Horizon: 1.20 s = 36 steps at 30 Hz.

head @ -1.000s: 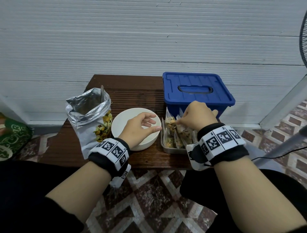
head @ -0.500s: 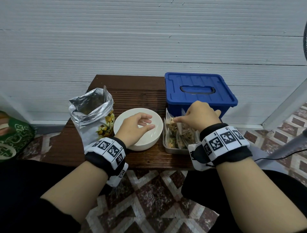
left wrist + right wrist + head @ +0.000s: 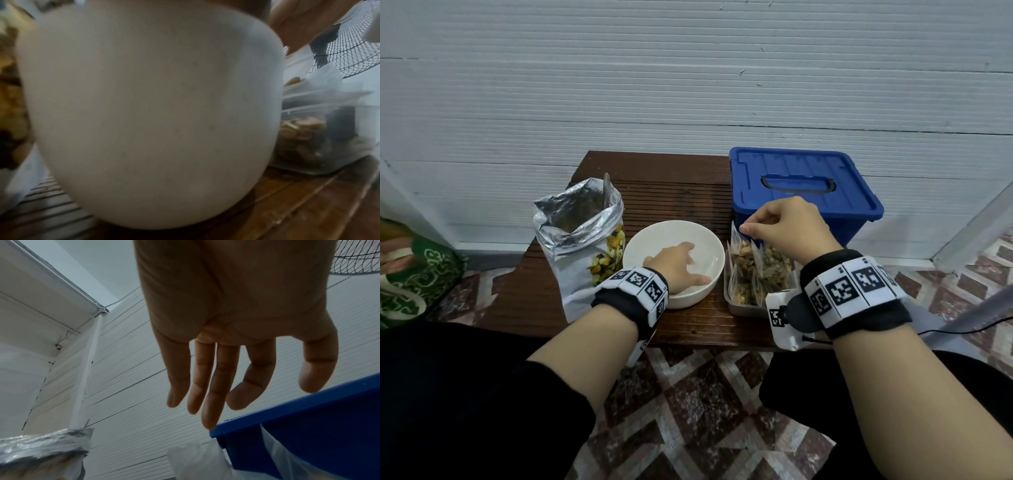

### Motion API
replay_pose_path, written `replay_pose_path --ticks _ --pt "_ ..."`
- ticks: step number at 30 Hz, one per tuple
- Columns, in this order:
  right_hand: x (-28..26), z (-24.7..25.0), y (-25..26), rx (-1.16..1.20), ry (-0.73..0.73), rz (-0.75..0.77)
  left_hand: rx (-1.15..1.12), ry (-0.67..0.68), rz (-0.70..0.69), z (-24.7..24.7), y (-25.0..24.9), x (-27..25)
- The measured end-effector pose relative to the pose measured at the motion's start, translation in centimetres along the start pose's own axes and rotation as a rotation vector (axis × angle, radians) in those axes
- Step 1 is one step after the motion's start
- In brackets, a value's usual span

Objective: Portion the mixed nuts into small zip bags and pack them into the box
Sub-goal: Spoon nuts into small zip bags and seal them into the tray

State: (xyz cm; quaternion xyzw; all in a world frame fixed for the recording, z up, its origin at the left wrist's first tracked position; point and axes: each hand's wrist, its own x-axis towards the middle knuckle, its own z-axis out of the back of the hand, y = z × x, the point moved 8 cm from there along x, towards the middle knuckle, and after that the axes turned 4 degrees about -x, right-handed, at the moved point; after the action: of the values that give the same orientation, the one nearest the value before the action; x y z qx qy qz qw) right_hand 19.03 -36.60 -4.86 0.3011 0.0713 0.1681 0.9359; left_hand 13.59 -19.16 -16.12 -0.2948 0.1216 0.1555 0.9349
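A home corner (tiled floor (image 3: 688, 411), fan (image 3: 353, 53), white panelled wall (image 3: 688, 85)).

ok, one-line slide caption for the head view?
Left hand rests in white bowl; right hand hovers over nut-filled zip bags before closed blue box.

The box (image 3: 804, 186) is solid blue and the bowl (image 3: 654, 236) plain white, both on a dark brown ribbed table (image 3: 671, 192). The foil bag (image 3: 582, 219) is crinkled silver with yellow and green nuts printed on its white front. Both wristbands (image 3: 849, 291) are black with white panels of black square codes, and the floor (image 3: 705, 411) has maroon and white diamond tiles.
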Motion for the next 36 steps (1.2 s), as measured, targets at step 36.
replay_pose_path --ticks 36 --pt "0.1 -0.9 2.9 0.235 -0.059 0.117 -1.044 -0.366 -0.215 6.3 -1.8 -4.1"
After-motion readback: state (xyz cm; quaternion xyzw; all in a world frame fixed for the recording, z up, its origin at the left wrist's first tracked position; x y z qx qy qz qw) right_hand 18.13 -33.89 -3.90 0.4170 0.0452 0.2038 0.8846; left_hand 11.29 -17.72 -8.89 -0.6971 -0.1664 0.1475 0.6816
